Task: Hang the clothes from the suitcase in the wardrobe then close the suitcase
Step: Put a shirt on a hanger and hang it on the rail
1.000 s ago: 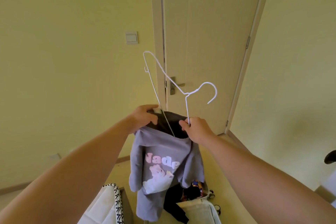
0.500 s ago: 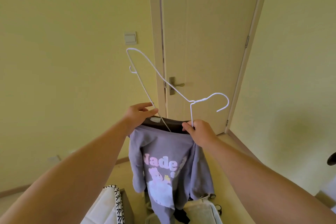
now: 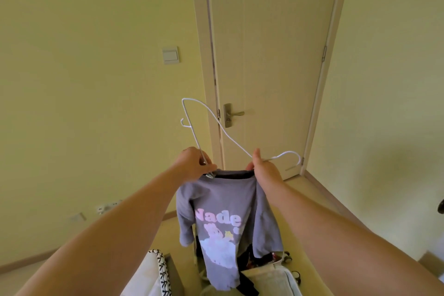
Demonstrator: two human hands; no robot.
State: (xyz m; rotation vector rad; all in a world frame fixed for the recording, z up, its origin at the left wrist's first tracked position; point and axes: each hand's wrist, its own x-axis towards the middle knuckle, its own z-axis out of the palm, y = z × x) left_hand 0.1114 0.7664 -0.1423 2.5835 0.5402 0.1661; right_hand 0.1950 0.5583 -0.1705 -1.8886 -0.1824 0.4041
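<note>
One purple long-sleeved sweatshirt with pink lettering (image 3: pixel 223 199) is hanging in open air before the closed pale door (image 3: pixel 269 55), above the open beige suitcase (image 3: pixel 276 280) on the floor. The left hand (image 3: pixel 194 163) is pinching its collar edge where one white wire hanger (image 3: pixel 192 131) is entering, while the right hand (image 3: pixel 264 169) is curling its fingers round the hanger's neck

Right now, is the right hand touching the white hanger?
Touching. The head view shows the right hand pinching the white hanger just beside its hook.
</note>
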